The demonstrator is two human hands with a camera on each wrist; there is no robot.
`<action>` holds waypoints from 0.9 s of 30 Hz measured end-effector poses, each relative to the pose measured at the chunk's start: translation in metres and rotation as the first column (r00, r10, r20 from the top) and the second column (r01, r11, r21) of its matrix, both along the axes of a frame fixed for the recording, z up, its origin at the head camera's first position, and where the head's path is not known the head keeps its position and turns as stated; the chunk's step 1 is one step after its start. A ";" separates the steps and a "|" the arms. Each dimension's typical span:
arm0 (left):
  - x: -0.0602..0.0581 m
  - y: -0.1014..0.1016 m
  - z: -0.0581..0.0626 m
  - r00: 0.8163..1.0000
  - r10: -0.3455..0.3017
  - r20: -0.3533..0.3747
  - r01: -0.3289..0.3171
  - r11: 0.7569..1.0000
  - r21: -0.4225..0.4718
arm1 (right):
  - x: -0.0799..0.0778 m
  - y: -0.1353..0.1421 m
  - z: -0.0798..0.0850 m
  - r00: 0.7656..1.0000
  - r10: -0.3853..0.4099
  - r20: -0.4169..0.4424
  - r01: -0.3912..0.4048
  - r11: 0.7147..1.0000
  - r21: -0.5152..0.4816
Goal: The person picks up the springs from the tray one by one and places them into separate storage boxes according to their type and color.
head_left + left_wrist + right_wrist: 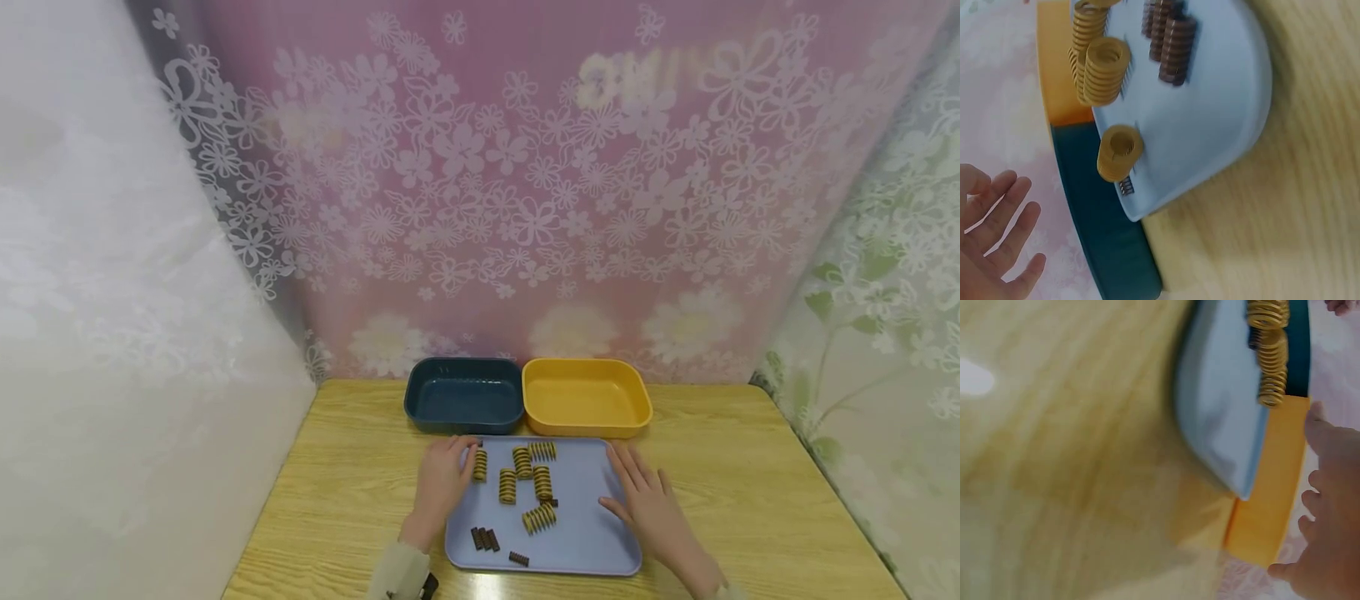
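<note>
Left grip [441, 475] just beside the leftmost yellow spring [481, 467]

The right wrist view's top edge crops a yellow spring [1266, 317] and the blurred tray [1219, 406].

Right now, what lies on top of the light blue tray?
On the tray lie six yellow springs and smaller brown springs. In the head view, the left hand hides part of the tray's left edge; the surface beneath the springs is covered.
</note>
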State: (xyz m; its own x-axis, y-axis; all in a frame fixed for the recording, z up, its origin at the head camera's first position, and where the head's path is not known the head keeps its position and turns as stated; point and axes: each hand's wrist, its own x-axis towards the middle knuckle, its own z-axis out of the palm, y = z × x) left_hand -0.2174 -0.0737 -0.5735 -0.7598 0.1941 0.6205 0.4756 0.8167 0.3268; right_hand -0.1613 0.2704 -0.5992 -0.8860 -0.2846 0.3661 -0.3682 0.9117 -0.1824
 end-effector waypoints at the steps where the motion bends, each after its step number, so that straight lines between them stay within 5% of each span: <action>1: 0.001 0.002 -0.001 1.000 -0.009 -0.004 0.009 1.000 0.005 | 0.002 0.001 -0.004 1.000 -0.003 0.018 0.003 1.000 0.007; 10: 0.012 0.020 -0.012 0.997 -0.058 0.043 0.058 0.998 -0.010 | 0.012 0.006 -0.023 0.982 -0.055 0.178 0.043 0.997 0.068; 19: 0.022 0.036 -0.013 0.994 -0.094 0.052 0.096 0.995 -0.041 | 0.013 0.011 -0.038 0.982 -0.073 0.177 0.060 0.995 0.075; 27: 0.031 0.049 -0.011 0.969 -0.165 0.185 0.185 0.978 -0.099 | 0.007 0.011 -0.037 0.974 -0.072 0.213 0.067 0.997 0.031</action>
